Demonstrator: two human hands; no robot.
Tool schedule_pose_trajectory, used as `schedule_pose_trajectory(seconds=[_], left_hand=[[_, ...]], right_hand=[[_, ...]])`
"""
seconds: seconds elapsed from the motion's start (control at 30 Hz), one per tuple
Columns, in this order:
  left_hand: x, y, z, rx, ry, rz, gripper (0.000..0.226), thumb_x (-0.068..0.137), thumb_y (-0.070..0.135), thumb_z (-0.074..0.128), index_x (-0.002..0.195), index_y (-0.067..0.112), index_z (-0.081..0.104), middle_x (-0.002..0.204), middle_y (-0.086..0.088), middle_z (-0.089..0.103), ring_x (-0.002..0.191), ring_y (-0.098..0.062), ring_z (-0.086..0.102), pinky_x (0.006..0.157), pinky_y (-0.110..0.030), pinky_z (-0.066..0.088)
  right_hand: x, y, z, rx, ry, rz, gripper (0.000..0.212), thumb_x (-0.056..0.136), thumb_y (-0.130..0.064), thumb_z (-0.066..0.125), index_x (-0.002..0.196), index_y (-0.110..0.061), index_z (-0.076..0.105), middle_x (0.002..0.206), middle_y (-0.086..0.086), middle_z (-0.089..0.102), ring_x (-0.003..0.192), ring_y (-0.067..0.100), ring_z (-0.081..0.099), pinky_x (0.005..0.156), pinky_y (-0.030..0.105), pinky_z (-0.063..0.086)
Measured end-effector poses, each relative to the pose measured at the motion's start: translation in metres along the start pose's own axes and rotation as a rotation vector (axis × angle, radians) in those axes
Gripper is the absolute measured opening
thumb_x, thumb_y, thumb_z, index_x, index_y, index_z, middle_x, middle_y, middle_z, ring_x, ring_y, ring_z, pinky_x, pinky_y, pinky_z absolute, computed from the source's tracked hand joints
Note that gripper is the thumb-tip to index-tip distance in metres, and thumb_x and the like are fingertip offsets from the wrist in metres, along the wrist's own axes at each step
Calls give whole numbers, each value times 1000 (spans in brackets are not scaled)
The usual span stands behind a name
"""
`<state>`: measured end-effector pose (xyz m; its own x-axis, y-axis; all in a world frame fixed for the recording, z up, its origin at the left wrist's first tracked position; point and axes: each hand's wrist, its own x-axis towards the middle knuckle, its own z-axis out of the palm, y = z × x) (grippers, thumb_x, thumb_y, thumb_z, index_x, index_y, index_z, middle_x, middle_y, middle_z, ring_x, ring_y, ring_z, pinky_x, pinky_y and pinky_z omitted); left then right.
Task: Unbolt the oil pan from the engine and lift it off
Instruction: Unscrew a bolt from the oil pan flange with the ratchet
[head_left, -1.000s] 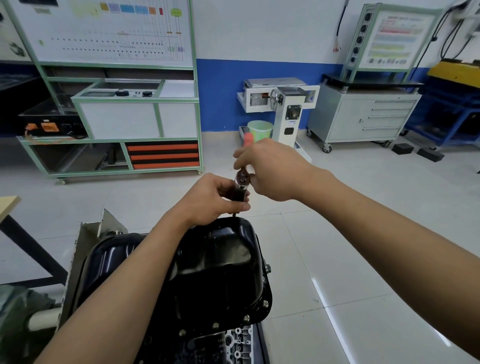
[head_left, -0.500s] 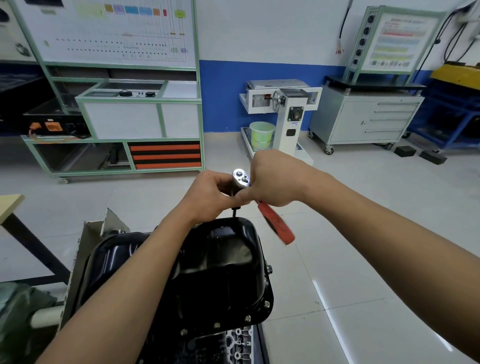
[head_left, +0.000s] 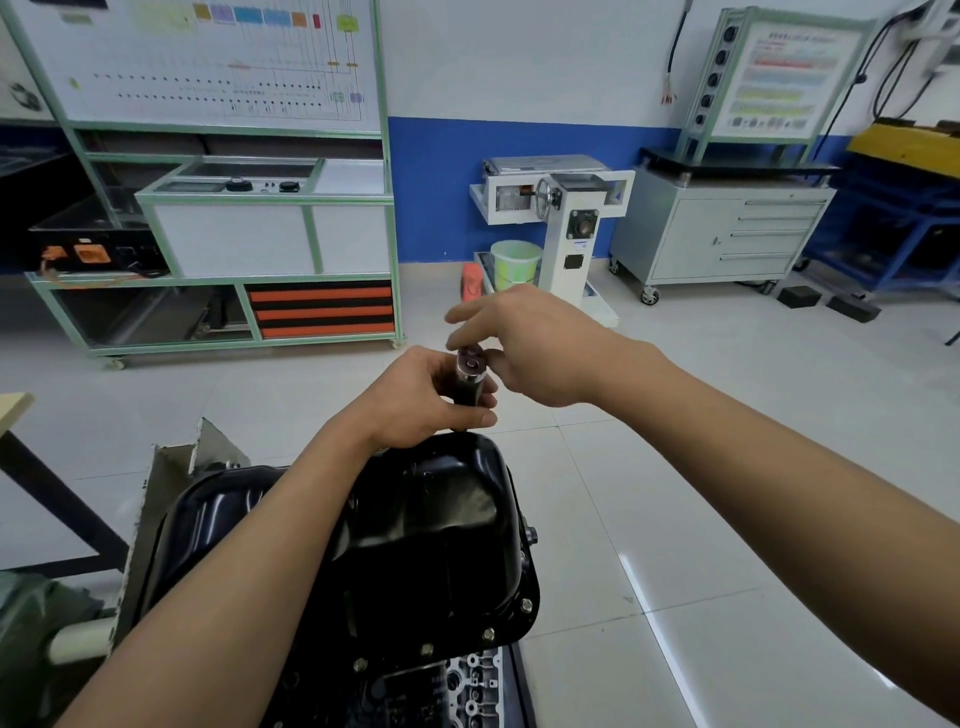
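Observation:
The black oil pan (head_left: 441, 525) sits upside-up on the engine (head_left: 470, 686), with several bolts (head_left: 488, 633) showing along its near flange. At the pan's far edge my left hand (head_left: 421, 400) grips the dark socket extension (head_left: 470, 392) that stands upright on a bolt hidden behind my fingers. On top of it sits the ratchet (head_left: 471, 361); its red handle (head_left: 470, 280) points away from me. My right hand (head_left: 540, 345) holds the ratchet at the head, fingers curled over the handle, index finger stretched out to the left.
A metal bracket (head_left: 171, 478) of the engine stand rises left of the pan. A table corner (head_left: 13, 408) is at the far left. Across the tiled floor stand a green-framed trainer bench (head_left: 270, 234), a white machine (head_left: 566, 218) and a grey drawer cabinet (head_left: 727, 234).
The ratchet handle has swung from pointing down-right toward me to pointing away, my right hand turning with it. My left hand has stayed on the extension.

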<state>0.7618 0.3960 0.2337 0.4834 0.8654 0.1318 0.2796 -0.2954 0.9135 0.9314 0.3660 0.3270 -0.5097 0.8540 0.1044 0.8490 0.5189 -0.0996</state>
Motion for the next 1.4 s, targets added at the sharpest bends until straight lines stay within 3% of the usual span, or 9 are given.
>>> schedule_pose_trajectory(seconds=[0.2,0.37,0.47,0.6,0.7,0.9,1.07,1.23,1.4], left_hand=[[-1,-1,-2,24,-7,-19,15,80,6,85,90,13,77,88,0,79,83,-12,73,81,-25,58],[1,0,2,-9,66,-30,15,78,8,87,79,19,77,73,2,74,66,-11,63,69,-23,52],[2,0,2,-6,85,-9,18,77,9,88,75,25,80,74,-5,73,68,-14,61,74,-31,54],[-1,1,1,-44,67,4,13,67,20,88,77,17,80,73,-11,72,70,-11,63,74,-39,60],[-1,1,0,-37,62,34,15,69,15,81,71,30,79,65,9,69,63,-2,61,65,-21,54],[1,0,1,4,73,30,19,78,4,87,84,19,77,77,0,73,72,-11,64,72,-30,57],[1,0,2,-57,26,14,22,79,-3,83,90,15,76,83,3,77,79,-8,72,70,-20,56],[-2,0,0,-35,-32,24,19,79,0,84,88,14,76,89,-5,78,90,-12,74,80,-22,56],[-3,0,1,-12,6,1,15,77,8,88,82,18,77,84,-1,78,78,-11,72,76,-19,54]], right_hand=[[-1,-2,-1,62,-21,-16,42,89,-4,59,124,-24,69,149,-4,51,138,19,44,110,37,39],[-5,-6,-10,-124,29,129,9,87,-31,66,90,-24,71,97,2,65,90,26,61,69,36,51],[-6,-7,-12,-168,54,187,42,79,-50,73,61,-20,50,65,-3,48,60,19,50,50,27,29],[-6,-14,-2,10,-43,224,48,82,-54,66,54,-17,53,49,-2,55,58,17,58,52,28,40],[-5,-18,2,30,-18,235,48,84,-52,65,54,-18,50,52,-3,52,57,17,55,53,29,39],[-5,-11,-9,-132,-37,199,41,86,-38,73,63,-24,42,65,-3,42,55,14,41,48,28,28],[-8,-7,-5,-350,71,161,17,90,-14,65,103,-24,67,71,-3,33,69,25,45,48,27,23],[-2,-2,-1,58,-31,22,51,83,7,54,120,-24,72,148,1,52,135,23,48,102,39,46],[-3,-5,-2,110,-20,22,36,85,0,55,108,-20,76,135,2,63,133,22,50,102,42,46]])
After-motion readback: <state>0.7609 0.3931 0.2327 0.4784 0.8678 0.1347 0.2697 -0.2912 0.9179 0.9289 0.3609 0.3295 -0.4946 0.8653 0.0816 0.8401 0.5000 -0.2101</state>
